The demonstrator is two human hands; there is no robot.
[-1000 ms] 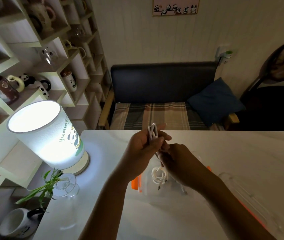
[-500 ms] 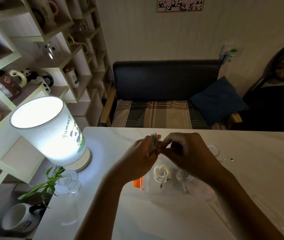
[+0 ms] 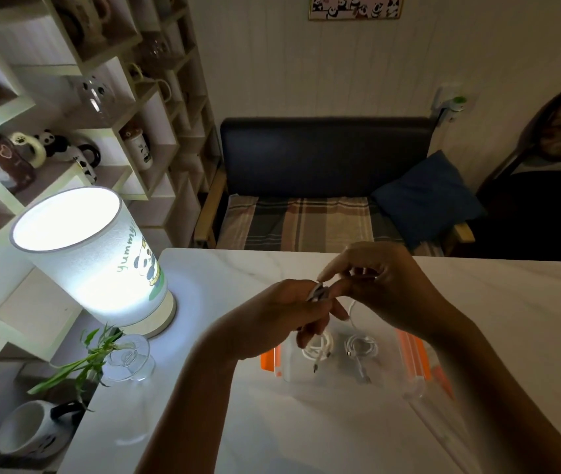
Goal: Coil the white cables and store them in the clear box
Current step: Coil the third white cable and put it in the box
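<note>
A bright lamp (image 3: 91, 258) stands on the left of the desk (image 3: 494, 319), with a little green plant (image 3: 80, 364) in a glass vase beside it.

Next comes the left hand (image 3: 272, 319). Its fingers are curled round a small folded bundle of white cable (image 3: 316, 291), so this grip is clamped on the cable. A second ago the bundle stood up tall above the hand. Now it lies low and flat in the fingers.

The right hand (image 3: 388, 289) has moved too. Before, it was low, right in front of the box. Now it is lifted and its fingers pinch the loose end of the same cable beside the left hand. A thin white strand hangs down from it. This looks like the last wraps of the coil, so the cable may go in the box soon.

Just under the hands is the clear box (image 3: 405, 391) with orange clips. Two coiled cables (image 3: 320, 347) already lie inside it, side by side.

The view has also tipped a little since before, so the sofa (image 3: 323, 200) sits higher.
</note>
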